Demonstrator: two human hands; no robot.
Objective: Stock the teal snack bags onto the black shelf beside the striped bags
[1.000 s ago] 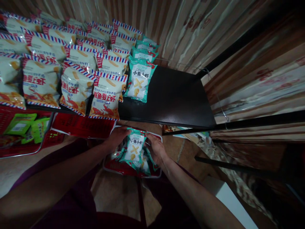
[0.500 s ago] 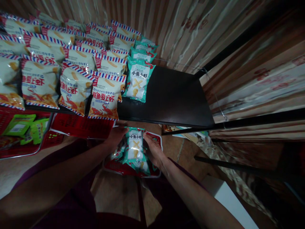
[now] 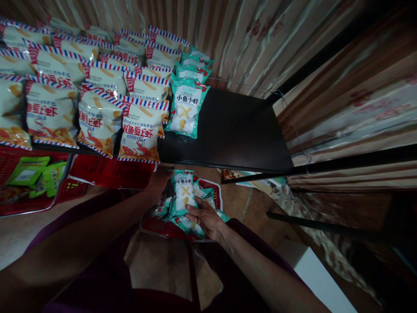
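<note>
A green-and-white snack bag [image 3: 184, 191] is held upright, face towards me, over a red shopping basket [image 3: 156, 226]. My left hand [image 3: 159, 184] is closed on its upper left edge, with the fingertips mostly hidden behind it. At the lower right corner of the same bag, my right hand [image 3: 206, 217] has its fingers bent against it. More green snack bags [image 3: 206, 193] of that kind lie in the basket below and behind. On the black shelf [image 3: 234, 130] ahead stands a row of matching green bags [image 3: 185, 106].
Rows of cream snack bags [image 3: 140, 130] with striped edges fill the shelf's left side. Another red basket [image 3: 61, 191] with bright green packets [image 3: 29, 170] sits at the left. Black shelf posts [image 3: 309, 65] and a curtain [image 3: 228, 39] stand behind. A white box [image 3: 316, 274] is at lower right.
My right hand has slid down from the bag's upper right edge to its lower right corner, uncovering bags in the basket. The held bag has risen slightly.
</note>
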